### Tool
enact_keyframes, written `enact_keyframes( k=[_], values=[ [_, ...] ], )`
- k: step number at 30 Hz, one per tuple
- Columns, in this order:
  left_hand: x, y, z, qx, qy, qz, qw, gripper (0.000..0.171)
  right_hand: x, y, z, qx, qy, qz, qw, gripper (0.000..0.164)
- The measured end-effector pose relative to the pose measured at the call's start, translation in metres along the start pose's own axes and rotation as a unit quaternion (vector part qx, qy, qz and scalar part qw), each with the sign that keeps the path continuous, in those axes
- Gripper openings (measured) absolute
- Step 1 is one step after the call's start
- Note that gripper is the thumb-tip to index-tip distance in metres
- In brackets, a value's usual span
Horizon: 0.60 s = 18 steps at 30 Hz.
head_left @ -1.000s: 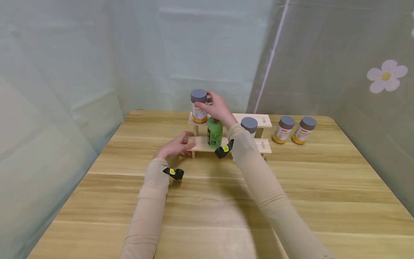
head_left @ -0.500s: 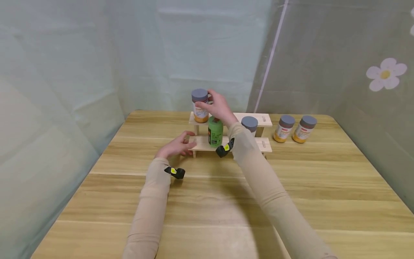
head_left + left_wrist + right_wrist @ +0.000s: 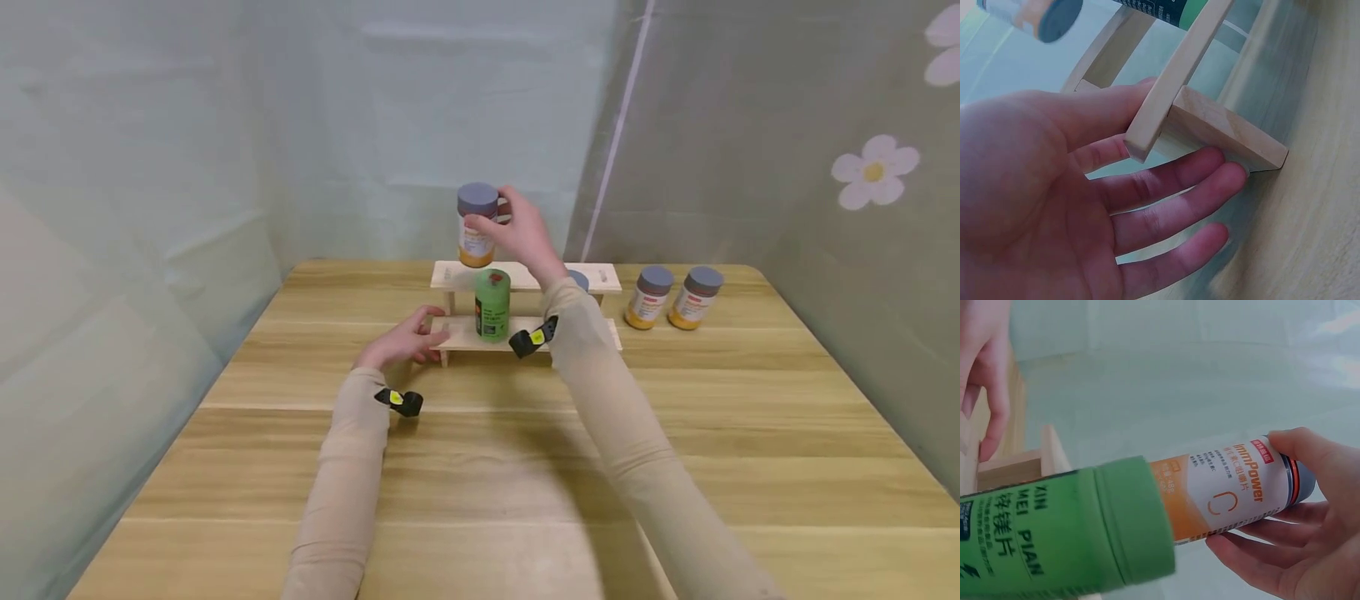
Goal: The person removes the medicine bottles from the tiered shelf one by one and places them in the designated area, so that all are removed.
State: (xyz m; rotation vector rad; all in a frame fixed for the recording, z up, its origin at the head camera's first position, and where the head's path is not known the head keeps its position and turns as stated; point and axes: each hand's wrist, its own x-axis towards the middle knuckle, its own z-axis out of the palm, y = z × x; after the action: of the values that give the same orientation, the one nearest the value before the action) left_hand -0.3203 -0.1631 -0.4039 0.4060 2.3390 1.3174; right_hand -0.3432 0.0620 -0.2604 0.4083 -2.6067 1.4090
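Note:
My right hand (image 3: 525, 237) grips a vitamin C bottle (image 3: 476, 248) with a grey-blue cap and a white and orange label, raised just above the top board of a two-step wooden rack (image 3: 452, 276). In the right wrist view, thumb and fingers wrap the bottle's cap end. On the lower step stands a green bottle (image 3: 492, 310), upright, in front of the lifted one. My left hand (image 3: 401, 342) holds the left end of the lower step; in the left wrist view its thumb lies over the board (image 3: 1179, 81) and the fingers reach below, by the leg.
Another grey-capped bottle (image 3: 578, 279) is mostly hidden behind my right forearm. Right of the rack, two matching bottles (image 3: 650, 297) stand side by side on the wooden table (image 3: 480, 483). Pale cloth (image 3: 465, 100) hangs behind and at the sides.
The vitamin C bottle in my right hand has risen off the rack's top board and shifted slightly right. My left hand stays at the rack's left end. The head view has turned slightly.

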Motion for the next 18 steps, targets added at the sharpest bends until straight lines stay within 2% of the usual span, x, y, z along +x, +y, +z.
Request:
enact_keyframes(
  k=[5,18],
  values=[
    [0.001,-0.005,-0.005,-0.005,-0.002,0.001,1.0,0.055,-0.002,0.001,-0.009,0.01,0.018,-0.001,1.0,0.059],
    [0.001,-0.012,-0.014,-0.004,-0.007,-0.006,1.0,0.057,-0.004,0.012,-0.032,-0.024,0.049,0.018,0.998,0.061]
  ],
)
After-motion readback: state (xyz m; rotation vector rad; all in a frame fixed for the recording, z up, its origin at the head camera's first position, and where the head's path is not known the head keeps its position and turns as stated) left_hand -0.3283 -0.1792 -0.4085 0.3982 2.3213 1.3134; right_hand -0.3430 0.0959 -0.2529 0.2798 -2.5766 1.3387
